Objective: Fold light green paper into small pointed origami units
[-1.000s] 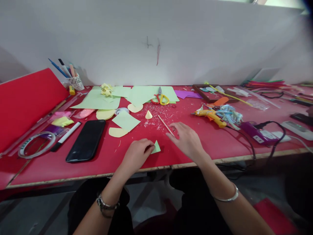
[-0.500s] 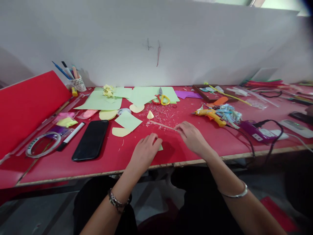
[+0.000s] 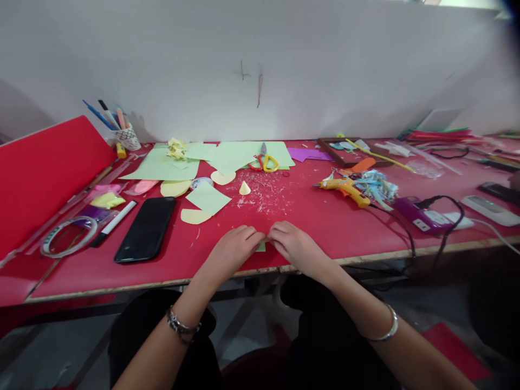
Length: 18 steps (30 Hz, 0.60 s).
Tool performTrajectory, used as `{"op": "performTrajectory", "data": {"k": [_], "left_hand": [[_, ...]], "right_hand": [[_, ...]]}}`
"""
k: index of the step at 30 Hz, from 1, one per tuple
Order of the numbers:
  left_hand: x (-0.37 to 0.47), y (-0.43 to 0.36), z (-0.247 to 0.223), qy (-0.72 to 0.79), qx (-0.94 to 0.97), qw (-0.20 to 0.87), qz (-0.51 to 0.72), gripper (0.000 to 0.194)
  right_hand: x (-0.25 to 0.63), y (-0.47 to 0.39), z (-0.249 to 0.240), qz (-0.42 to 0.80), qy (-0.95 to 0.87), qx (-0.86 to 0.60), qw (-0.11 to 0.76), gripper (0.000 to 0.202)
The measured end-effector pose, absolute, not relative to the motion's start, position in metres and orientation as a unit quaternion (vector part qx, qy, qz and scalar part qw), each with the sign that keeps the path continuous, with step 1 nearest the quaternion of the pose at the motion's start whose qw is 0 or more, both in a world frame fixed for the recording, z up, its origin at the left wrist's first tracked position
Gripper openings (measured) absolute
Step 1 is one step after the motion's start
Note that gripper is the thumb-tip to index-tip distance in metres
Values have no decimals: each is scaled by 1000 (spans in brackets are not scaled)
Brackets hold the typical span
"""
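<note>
green paper (image 3: 261,247) is partly hidden by the left hand (image 3: 235,246) and right hand (image 3: 299,247); whether either grip is closed cannot be told. a cone (image 3: 245,188) is seen towards eleven o'clock.

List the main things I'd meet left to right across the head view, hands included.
Whitish round ring, black rectangular phone, left hand, small green paper piece, right hand, yellow glue gun, purple socket block, white oblong device.

The tabletop (image 3: 357,230) is red, the small paper piece (image 3: 261,247) light green, the cone (image 3: 245,188) cream, the phone (image 3: 146,230) black, the cup (image 3: 127,139) white with dark criss-cross lines
</note>
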State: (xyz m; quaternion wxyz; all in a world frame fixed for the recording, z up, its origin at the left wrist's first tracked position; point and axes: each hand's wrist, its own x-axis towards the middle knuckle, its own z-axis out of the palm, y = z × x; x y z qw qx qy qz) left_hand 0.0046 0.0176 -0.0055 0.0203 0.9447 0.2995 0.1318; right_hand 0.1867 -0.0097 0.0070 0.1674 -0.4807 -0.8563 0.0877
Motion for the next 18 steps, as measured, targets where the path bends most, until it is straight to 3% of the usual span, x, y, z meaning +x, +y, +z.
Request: {"op": "performTrajectory", "data": {"k": [6, 12, 15, 18], "left_hand": [[6, 18, -4, 308, 937, 77, 144, 13], [2, 13, -7, 313, 928, 115, 166, 15], [-3, 12, -8, 296, 917, 179, 197, 17], [-7, 13, -5, 303, 906, 214, 205, 12]], "right_hand": [[184, -16, 6, 101, -858, -467, 186, 11], [184, -18, 1, 147, -844, -462, 231, 18], [180, -15, 1, 129, -856, -455, 209, 6], [174, -16, 4, 61, -886, -432, 160, 14]]}}
